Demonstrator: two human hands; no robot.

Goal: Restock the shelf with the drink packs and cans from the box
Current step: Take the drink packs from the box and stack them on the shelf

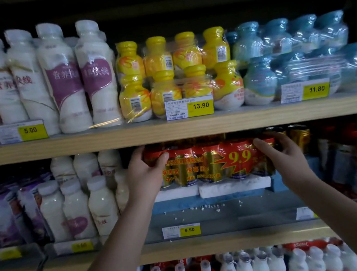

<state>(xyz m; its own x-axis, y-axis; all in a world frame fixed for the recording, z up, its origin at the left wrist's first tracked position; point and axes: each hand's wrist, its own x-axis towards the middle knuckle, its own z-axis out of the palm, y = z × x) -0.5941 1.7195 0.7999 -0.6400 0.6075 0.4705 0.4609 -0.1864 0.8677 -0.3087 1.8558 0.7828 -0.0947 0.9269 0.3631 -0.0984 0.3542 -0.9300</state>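
Head camera faces the shelf (186,129) squarely, close up.

Dim, top fading to black; glare streaks on plastic wrap, edges blurred and bowed by the wide lens.

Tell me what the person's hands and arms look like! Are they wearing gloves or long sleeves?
No gloves. The left hand and right hand are bare, with no ring or watch showing. The left arm and right arm are bare too, down to the picture's edge, so no sleeve shows.
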